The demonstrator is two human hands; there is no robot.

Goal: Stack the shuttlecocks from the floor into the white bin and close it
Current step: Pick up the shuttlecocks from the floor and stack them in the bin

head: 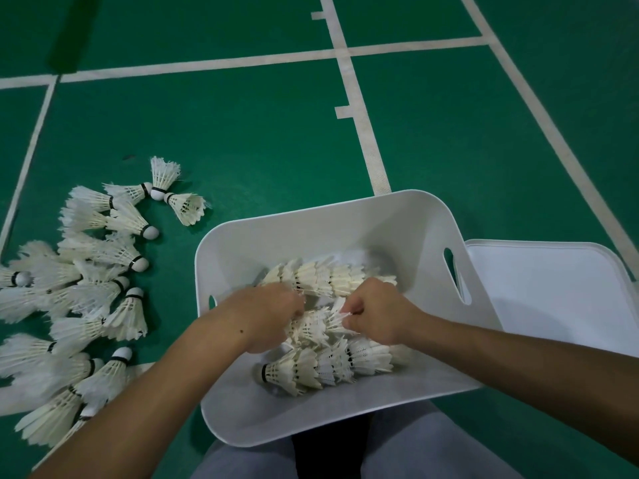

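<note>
Crouched over my knees (pixel 397 451), I work both hands inside the white bin (pixel 242 402), which sits on the green floor (pixel 242 150) right in front of me. My left hand (pixel 266 312) and right hand (pixel 377 312) are curled, each pinching one end of a short nested row of shuttlecocks (pixel 314 324) held between them. Just nearer than my hands lies a finished row (pixel 325 366), corks pointing left; just beyond them lies another row (pixel 321 278) against the bin's far side. To the right of my right hand, touching the bin's handled wall, waits the white lid (pixel 546 292), still off. Left of my left hand, well outside the bin, a loose heap of shuttlecocks (pixel 76 292) remains on the floor, so the job looks far from done. The risk, as I judge it, is squeezing the feathers too hard and bending them, or letting the row buckle and scatter as I set it down between its neighbours. Farther out, white court lines (pixel 359 126) cross the floor. No brand or writing is legible on anything.
</note>
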